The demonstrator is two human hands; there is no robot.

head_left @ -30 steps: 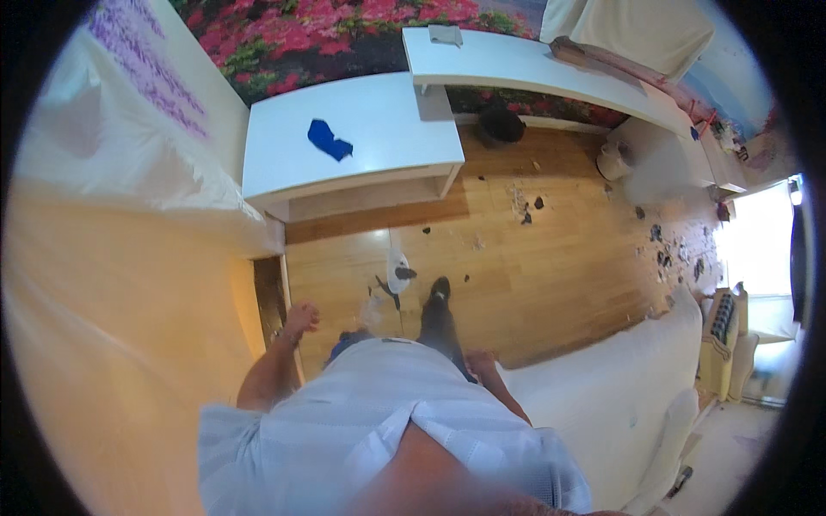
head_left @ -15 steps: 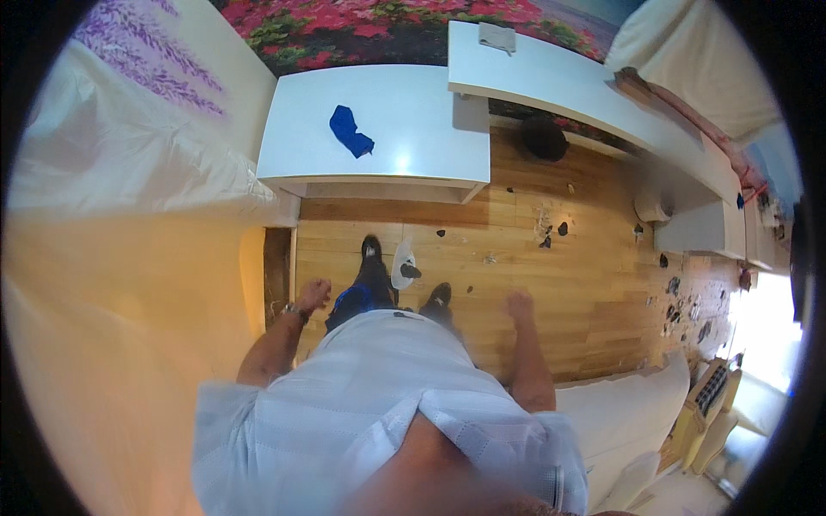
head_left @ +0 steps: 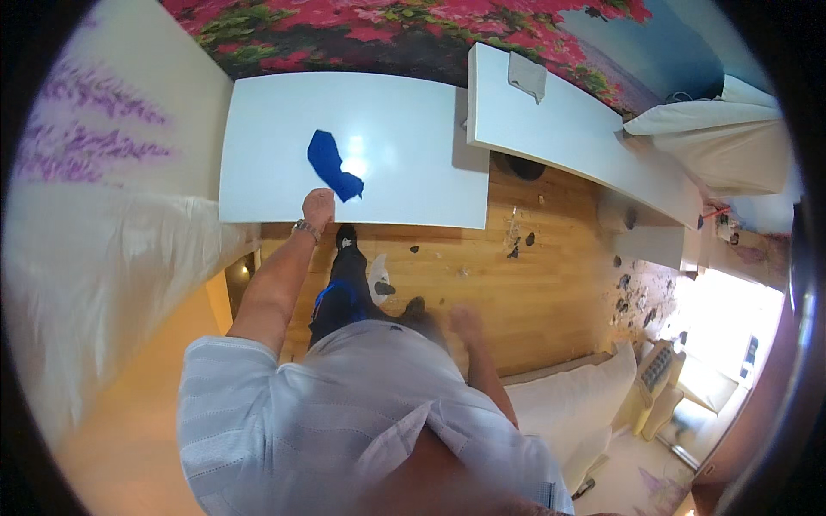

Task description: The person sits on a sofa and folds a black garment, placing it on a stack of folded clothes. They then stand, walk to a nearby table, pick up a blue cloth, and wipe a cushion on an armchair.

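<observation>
Blue cloth (head_left: pixel 329 163) is lying on white tabletop (head_left: pixel 413 163), left hand (head_left: pixel 318 206) is reaching beside its near end, right hand (head_left: pixel 467 323) is hanging blurred above wooden floor (head_left: pixel 551 275), fingers of both too unclear to tell

The right hand (head_left: pixel 467 323) is blurred, its fingers too smeared to make out. The left hand (head_left: pixel 318 206) has its fingertips hidden; whether they touch the tabletop (head_left: pixel 404 146) or the blue cloth (head_left: pixel 324 159) cannot be told. A dark bin (head_left: pixel 523 169) is partly hidden by the longer tabletop (head_left: pixel 585 120). Scraps (head_left: pixel 530 239) are too small to identify. The upper edge cuts off the flowered mural (head_left: pixel 387 26).
</observation>
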